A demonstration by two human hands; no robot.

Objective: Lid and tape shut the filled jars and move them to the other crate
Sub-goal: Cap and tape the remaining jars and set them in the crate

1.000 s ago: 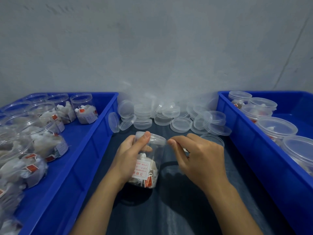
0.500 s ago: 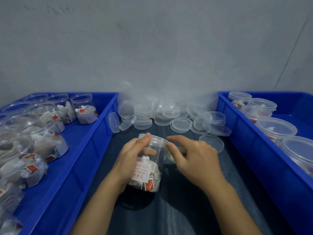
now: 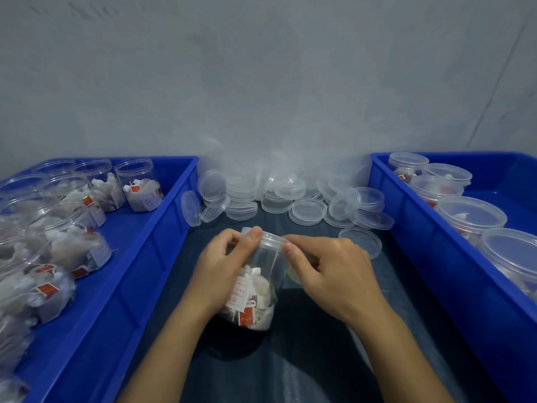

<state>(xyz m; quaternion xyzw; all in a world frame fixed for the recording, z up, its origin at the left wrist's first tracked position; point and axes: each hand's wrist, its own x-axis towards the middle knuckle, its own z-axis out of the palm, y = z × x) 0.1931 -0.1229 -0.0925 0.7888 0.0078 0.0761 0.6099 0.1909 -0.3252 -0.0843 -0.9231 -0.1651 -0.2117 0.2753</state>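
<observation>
A clear round plastic jar point(image 3: 255, 282), lidded and filled with white sachets, was held tilted on the dark surface point(image 3: 305, 359) by the left hand point(image 3: 222, 271), while its smooth lid rim was pinched by the right hand point(image 3: 334, 274), between two blue crates point(image 3: 162, 228).

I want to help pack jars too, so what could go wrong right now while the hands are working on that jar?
1. The jar is tilted between the left hand and right hand. If the grip slips, it might tip over onto the dark table.
2. The lid may not be sealed yet, so a tumble could spill the tea bags.
3. Loose lids lie close behind; a quick arm swing might scatter them.
</observation>
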